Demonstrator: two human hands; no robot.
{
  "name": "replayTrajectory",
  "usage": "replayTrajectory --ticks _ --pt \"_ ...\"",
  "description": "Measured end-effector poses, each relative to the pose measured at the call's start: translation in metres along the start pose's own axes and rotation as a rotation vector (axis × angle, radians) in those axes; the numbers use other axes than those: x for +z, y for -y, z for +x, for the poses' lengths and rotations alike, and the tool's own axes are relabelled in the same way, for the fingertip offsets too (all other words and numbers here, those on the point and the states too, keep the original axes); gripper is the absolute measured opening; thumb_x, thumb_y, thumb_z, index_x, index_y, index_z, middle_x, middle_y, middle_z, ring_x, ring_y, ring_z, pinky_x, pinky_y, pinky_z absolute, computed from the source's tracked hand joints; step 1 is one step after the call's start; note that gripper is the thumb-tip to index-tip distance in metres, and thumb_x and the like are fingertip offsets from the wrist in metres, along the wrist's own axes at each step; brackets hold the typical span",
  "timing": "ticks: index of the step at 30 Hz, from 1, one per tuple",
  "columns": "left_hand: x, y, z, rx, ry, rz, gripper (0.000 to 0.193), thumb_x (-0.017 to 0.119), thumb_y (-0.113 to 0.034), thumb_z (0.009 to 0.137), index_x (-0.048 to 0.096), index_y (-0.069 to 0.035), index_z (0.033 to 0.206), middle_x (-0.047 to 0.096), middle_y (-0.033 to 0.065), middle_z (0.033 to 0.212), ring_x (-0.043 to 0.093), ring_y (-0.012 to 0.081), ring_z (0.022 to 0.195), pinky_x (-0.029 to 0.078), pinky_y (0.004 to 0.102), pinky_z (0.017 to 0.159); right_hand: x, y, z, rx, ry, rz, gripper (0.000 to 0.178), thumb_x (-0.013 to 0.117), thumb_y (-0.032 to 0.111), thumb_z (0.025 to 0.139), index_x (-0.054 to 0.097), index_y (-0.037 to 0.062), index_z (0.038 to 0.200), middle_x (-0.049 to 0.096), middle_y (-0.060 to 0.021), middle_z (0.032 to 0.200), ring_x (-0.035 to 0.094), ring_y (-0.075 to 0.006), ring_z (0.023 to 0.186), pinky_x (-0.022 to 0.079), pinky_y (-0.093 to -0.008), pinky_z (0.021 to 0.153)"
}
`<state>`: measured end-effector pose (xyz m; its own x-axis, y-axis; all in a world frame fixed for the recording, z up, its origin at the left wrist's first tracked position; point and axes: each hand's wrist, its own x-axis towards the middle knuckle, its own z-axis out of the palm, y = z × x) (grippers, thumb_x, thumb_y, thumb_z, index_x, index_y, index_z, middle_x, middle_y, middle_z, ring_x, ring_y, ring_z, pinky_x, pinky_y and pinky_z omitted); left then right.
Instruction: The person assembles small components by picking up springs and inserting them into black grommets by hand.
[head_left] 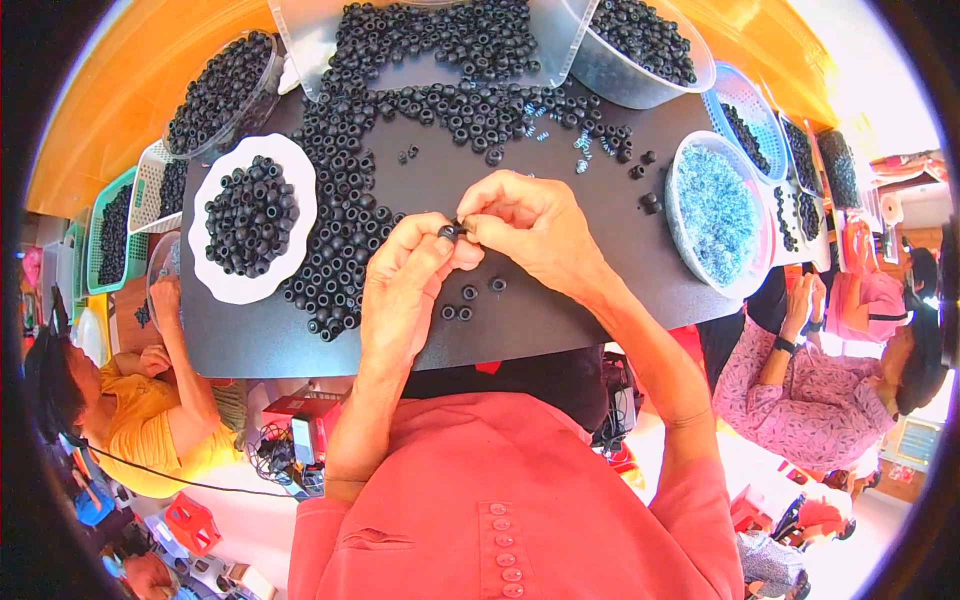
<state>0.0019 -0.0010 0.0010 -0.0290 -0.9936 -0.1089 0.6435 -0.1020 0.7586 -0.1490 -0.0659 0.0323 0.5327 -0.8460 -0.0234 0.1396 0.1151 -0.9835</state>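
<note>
Over the middle of the dark table, my two hands meet. My left hand (408, 272) is closed, pinching a small round black part (449, 232) with a hole in it. The fingertips of my right hand (530, 225) are pressed together right beside that part; whatever they hold is too small and covered to make out. Just below my hands a few loose black ring-shaped parts (469, 293) lie on the table. A large spread of the same parts (345, 240) lies to the left of my left hand.
A white scalloped plate (208, 270) holds black parts at left. At the back, a clear bin (310, 60) lies tipped toward the pile. On the right stands a bowl of bluish springs (715, 205); loose springs (583, 150) lie behind my hands. Co-workers sit at both sides.
</note>
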Motion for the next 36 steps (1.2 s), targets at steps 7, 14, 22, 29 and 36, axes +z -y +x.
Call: replayTrajectory --ticks 7,14,22,29,36 --pt "0.005 -0.001 -0.002 0.036 -0.031 0.091 0.015 0.048 -0.006 0.093 0.054 0.0 0.105 0.064 0.0074 0.088 0.061 0.0133 0.083 0.047 0.0262 0.08 0.004 -0.011 -0.003 -0.059 -0.026 -0.011 0.013 0.056 -0.004 0.084 0.064 -0.0028 0.094 0.061 -0.0042 0.079 0.059 -0.0094 0.068 0.049 -0.0236 0.061" --pt "0.002 0.0 -0.002 0.037 -0.046 0.162 0.015 0.049 -0.006 0.092 0.054 0.0 0.104 0.062 0.0052 0.09 0.058 0.0117 0.085 0.046 0.0262 0.081 -0.003 -0.024 -0.004 -0.262 0.031 -0.085 0.015 0.057 -0.006 0.085 0.065 -0.0027 0.098 0.061 -0.0101 0.098 0.062 -0.0128 0.078 0.053 -0.0241 0.068" --pt "0.012 -0.001 -0.003 0.069 -0.136 0.31 0.012 0.051 -0.003 0.09 0.055 -0.001 0.102 0.053 -0.0048 0.077 0.05 0.0032 0.073 0.042 0.0185 0.07 0.002 -0.028 -0.004 -0.314 -0.077 -0.153 0.015 0.06 -0.004 0.08 0.066 0.0023 0.092 0.063 -0.0056 0.092 0.06 -0.0099 0.072 0.048 -0.0224 0.062" --pt "0.003 0.004 -0.001 0.078 -0.096 0.313 0.013 0.051 -0.002 0.09 0.056 -0.001 0.102 0.048 -0.0062 0.077 0.044 0.0013 0.071 0.039 0.0169 0.067 0.002 -0.026 -0.003 -0.343 -0.056 -0.215 0.017 0.062 -0.003 0.079 0.067 0.0045 0.094 0.063 -0.0057 0.092 0.059 -0.0095 0.071 0.048 -0.0231 0.062" --pt "0.0 0.002 0.001 -0.012 0.032 -0.03 0.017 0.051 -0.002 0.091 0.057 0.001 0.106 0.062 0.0076 0.096 0.059 0.0153 0.088 0.049 0.0296 0.082 0.005 -0.03 -0.004 -0.4 -0.072 -0.24 0.019 0.063 -0.003 0.08 0.066 0.0039 0.097 0.062 -0.0075 0.094 0.06 -0.01 0.067 0.05 -0.024 0.062"
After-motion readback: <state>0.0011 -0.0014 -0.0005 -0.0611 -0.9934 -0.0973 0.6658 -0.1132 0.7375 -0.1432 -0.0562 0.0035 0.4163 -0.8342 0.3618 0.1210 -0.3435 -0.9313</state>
